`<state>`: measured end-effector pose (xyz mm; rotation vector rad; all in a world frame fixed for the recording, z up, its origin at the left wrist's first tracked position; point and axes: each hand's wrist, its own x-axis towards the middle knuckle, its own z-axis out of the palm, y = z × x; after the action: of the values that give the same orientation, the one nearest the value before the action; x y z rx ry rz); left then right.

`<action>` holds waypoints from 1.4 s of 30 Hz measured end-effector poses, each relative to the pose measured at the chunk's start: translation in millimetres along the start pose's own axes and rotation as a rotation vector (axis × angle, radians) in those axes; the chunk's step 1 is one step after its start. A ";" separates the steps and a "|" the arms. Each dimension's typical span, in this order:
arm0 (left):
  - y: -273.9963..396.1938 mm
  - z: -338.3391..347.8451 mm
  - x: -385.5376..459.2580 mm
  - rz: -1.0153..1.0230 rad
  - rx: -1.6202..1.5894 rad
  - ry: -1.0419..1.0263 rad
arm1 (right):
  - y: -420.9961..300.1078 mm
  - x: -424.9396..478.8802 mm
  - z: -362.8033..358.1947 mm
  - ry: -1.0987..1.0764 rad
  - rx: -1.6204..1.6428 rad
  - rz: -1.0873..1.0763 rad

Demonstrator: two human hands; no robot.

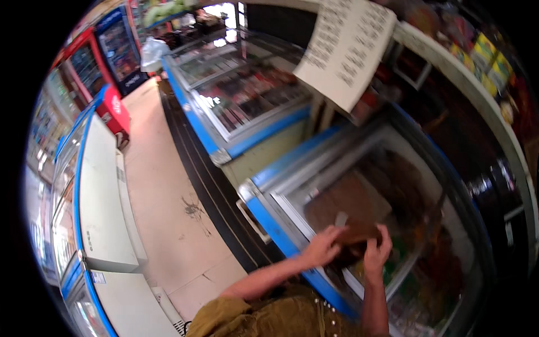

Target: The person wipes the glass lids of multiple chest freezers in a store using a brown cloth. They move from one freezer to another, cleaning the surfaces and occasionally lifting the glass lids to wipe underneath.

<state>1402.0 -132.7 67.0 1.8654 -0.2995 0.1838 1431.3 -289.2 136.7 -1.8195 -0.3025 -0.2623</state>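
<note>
Over the near chest freezer [269, 223], my left hand [324, 248] and my right hand [378, 250] grip opposite ends of a brown item [358, 235], which is blurred; its kind I cannot tell. A brown sheet-like thing [345, 202] lies beyond it on or under the freezer's glass top; which of the two is unclear. A small pale piece [341, 219] shows just past my left fingers. Packed goods, brown, green and red, show dimly through the glass around my hands.
A second glass-topped chest freezer [269, 139] stands ahead. White freezers [105, 193] line the left side of the tiled aisle [168, 181]. A large sheet with writing [345, 50] hangs above the near freezer. Upright drinks coolers [120, 50] stand far left. A shelf edge [476, 84] curves along the right.
</note>
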 end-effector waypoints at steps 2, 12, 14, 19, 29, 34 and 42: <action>23.4 -3.3 26.4 0.127 -0.097 0.230 | -14.5 13.1 -9.0 -0.006 -0.007 -0.131; -15.2 -75.8 -12.4 0.120 0.771 0.183 | 17.0 -10.7 -52.9 -0.810 -0.276 -0.198; -34.5 -82.2 -29.9 0.018 0.882 0.065 | 27.1 -8.2 -35.1 -0.798 -0.391 -0.026; -27.8 -84.3 -25.1 0.005 0.692 -0.097 | 97.7 -39.6 52.2 -0.691 -0.881 -0.160; -60.7 -55.5 -35.8 -0.032 0.834 0.303 | 168.9 119.9 93.2 -0.456 -0.919 -0.322; -61.8 -57.3 -32.8 -0.053 0.794 0.316 | 178.8 163.1 110.2 -0.521 -0.935 -0.358; -54.1 -61.6 -31.3 -0.098 0.777 0.285 | 114.1 72.3 125.8 -1.038 -0.564 -0.678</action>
<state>1389.6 -55.1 28.2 2.5711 0.0847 0.5527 1540.7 -191.8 24.3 -2.2205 -1.7228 0.1924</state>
